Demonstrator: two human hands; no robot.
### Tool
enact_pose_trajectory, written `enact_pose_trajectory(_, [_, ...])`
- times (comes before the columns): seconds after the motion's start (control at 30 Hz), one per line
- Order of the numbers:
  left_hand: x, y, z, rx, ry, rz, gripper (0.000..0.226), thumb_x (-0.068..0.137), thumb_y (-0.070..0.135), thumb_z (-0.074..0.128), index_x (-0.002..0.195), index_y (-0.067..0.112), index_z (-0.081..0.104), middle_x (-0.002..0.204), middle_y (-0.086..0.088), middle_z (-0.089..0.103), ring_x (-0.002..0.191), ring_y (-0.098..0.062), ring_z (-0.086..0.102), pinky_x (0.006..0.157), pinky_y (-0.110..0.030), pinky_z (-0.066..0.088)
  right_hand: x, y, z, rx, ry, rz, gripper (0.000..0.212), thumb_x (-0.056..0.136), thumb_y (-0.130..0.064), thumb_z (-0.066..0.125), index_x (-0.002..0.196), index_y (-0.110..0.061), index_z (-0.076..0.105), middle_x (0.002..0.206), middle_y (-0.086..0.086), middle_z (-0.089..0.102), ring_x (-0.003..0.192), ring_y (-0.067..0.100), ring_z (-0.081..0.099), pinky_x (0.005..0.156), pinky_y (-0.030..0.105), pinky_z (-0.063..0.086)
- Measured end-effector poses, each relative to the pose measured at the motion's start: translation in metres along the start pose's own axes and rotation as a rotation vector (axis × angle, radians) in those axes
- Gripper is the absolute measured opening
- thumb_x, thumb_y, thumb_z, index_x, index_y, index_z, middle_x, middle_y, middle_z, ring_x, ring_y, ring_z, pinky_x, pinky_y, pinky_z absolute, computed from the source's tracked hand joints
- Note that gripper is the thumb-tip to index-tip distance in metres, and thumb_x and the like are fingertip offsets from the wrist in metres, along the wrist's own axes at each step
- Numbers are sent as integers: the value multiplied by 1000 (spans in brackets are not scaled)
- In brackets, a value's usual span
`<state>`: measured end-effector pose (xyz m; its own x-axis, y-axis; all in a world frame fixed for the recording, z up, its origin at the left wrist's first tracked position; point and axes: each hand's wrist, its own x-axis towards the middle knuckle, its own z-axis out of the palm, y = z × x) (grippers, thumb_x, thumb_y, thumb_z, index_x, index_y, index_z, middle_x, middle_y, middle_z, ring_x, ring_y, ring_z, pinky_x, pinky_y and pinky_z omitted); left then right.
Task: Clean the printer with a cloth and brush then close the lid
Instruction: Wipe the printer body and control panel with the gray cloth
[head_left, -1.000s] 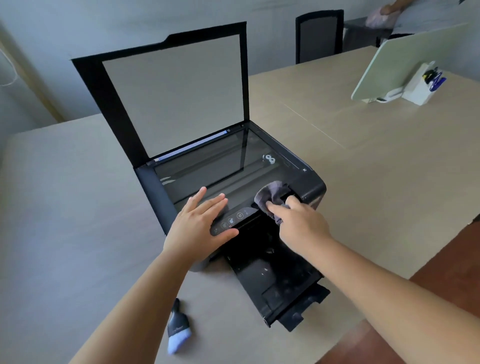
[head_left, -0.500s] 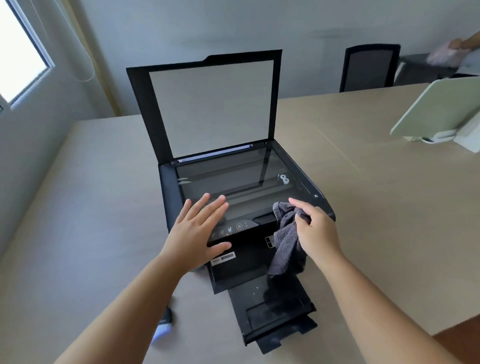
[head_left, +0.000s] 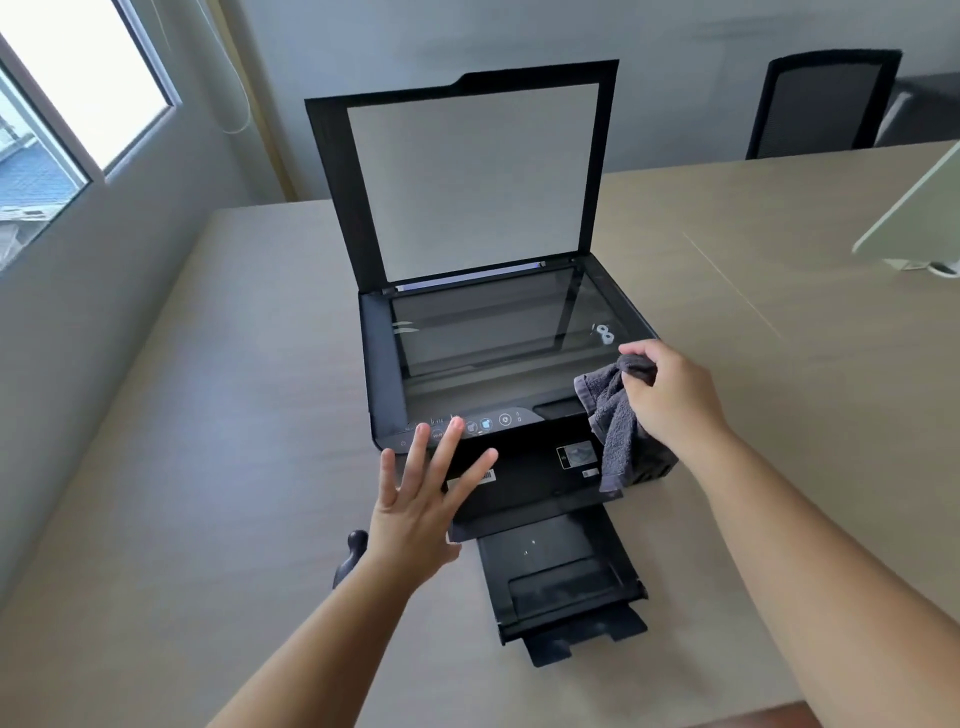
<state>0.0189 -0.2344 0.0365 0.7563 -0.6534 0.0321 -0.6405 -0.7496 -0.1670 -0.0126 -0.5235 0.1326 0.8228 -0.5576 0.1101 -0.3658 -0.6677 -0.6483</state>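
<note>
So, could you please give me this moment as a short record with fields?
lid: lid raised, upright
scanner glass: scanner glass exposed
right hand: right hand pinches grey cloth at the printer front right corner
left hand: left hand fingers spread, in front of control panel
brush: brush on table, mostly hidden
output tray: output tray extended

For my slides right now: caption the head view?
Right hand holds grey cloth at open printer; left hand spread, open.
</note>
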Motion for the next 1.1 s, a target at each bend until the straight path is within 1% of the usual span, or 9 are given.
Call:
enact_pose_trajectory(0.2, [-5,-1,-2,-138,221,17,127,43,41,82,152,36,16,161,-6,19,148,-32,14,113,-57,11,-2,-9,6,100,128,-67,32,85,-10,64,116,-18,63,110,2,64,102,21,61,79,9,34])
enact_pose_trajectory(0.3, [-5,-9,-9,-359,329,-178,121,49,44,84,149,35,15,161,-2,11,150,-27,5,115,-51,5,-13,-29,32,140,16,-290,26,81,-10,70,106,-18,70,101,-2,57,93,15,61,80,-1,34])
enact_pose_trajectory(0.47, [12,-11,-25,-636,323,-504,138,54,57,84,151,37,-11,161,5,-15,148,-19,-18,116,-50,-4,-49,-82,98,42,-358,-582,39,82,-10,61,120,-19,63,111,6,63,108,22,58,95,30,45])
enact_pose_trajectory(0.53, [15,-9,-27,-702,306,-540,142,54,59,84,148,38,-19,160,8,-20,148,-19,-17,116,-52,-3,-50,-94,103,-15,-374,-540,34,82,-9,57,115,-16,61,113,5,62,108,26,56,91,36,46])
enact_pose_trajectory(0.6, [17,-7,-29,-756,293,-578,144,52,59,85,145,42,-23,158,12,-21,148,-18,-15,117,-52,-2,-36,-91,82,1,-282,-488,22,81,-10,62,101,-18,65,102,0,64,99,20,59,84,31,48])
enact_pose_trajectory(0.73, [26,-4,-35,-803,313,-602,140,54,60,84,143,48,-24,158,16,-20,149,-20,-8,117,-51,2,9,-67,-26,194,124,-235,9,80,-24,73,89,-23,70,86,-10,69,76,3,62,66,7,43])
enact_pose_trajectory(0.83, [30,-7,-33,-808,343,-598,138,54,60,84,144,49,-19,159,16,-15,149,-24,1,118,-50,7,23,-48,-91,388,292,-108,18,83,-33,68,93,-18,68,78,-1,65,69,10,57,63,19,46])
enact_pose_trajectory(1.0, [34,-3,-27,-843,446,-542,129,61,50,85,148,46,-11,162,6,-2,148,-22,12,118,-52,16,14,-20,-76,65,247,26,23,86,-42,58,87,-20,65,78,7,67,79,31,61,73,37,48])
enact_pose_trajectory(1.1, [35,-2,-25,-863,477,-516,127,62,46,85,150,42,-7,162,5,-1,148,-21,11,117,-53,17,10,-16,-32,-88,157,31,21,88,-31,61,102,-18,69,96,10,69,89,33,61,72,29,41])
